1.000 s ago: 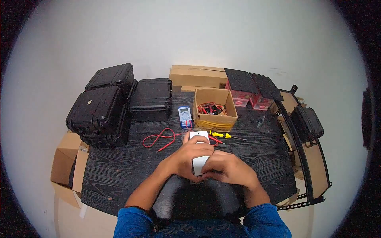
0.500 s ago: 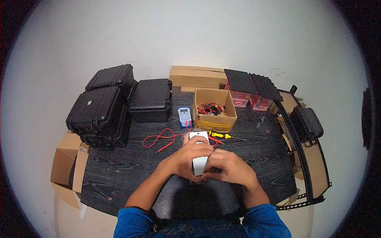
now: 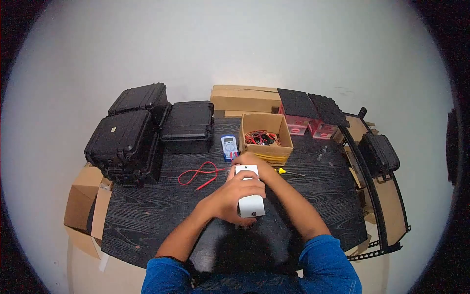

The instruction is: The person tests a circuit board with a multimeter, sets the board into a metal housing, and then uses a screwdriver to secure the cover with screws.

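The left hand (image 3: 229, 196) clasps a white rectangular plastic box (image 3: 250, 202), steadying it above the black woodgrain surface (image 3: 147, 206); the right hand (image 3: 257, 161) reaches behind it, its grip hidden.

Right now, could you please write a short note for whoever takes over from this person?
The left hand is shut on the white box, held up over the table.
The right hand is stretched past the box's far end, by the yellow screwdriver in front of the carton. Its fingers are hidden, so its grip cannot be told.
The meter lies left of the carton. The red lead lies loose on the table.
Done: the box is picked up.
Left: no tool touches the box yet, as far as shows.
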The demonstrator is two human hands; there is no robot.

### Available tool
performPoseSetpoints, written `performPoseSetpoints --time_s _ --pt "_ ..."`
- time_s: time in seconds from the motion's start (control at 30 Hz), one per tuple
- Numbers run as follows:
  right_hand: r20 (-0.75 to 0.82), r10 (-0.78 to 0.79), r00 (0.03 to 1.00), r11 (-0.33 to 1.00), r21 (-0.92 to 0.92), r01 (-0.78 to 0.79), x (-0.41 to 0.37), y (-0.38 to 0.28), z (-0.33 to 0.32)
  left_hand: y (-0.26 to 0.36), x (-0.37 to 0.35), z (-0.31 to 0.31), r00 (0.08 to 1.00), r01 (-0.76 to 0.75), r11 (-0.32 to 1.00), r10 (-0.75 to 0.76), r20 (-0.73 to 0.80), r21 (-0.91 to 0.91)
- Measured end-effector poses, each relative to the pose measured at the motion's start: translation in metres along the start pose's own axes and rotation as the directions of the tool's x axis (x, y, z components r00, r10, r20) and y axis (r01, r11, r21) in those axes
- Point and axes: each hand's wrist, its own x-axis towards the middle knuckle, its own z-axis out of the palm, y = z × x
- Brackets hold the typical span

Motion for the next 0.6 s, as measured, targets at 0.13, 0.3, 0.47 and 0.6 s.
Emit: performPoseSetpoints --time_s 0.13,0.3,0.47,0.6 --pt "0.303 0.056 0.951 0.996 -0.083 -0.032 0.012 -0.005 0.012 0.001 0.001 -0.001 1.000 -0.004 1.000 0.004 -0.001 -0.001" --pt "0.265 0.101 0.959 0.995 -0.043 -0.093 0.016 0.006 0.029 0.001 0.001 -0.002 1.000 -0.017 1.000 0.017 -0.011 -0.008" --pt "0.220 -0.066 0.973 0.984 0.179 0.026 0.021 0.040 0.057 -0.001 0.000 0.001 1.000 -0.006 1.000 0.006 -0.012 -0.031" --pt "0.173 -0.025 0.985 0.985 0.173 -0.005 0.016 0.036 0.057 0.001 0.001 -0.001 1.000 -0.020 1.000 0.019 -0.021 -0.023"
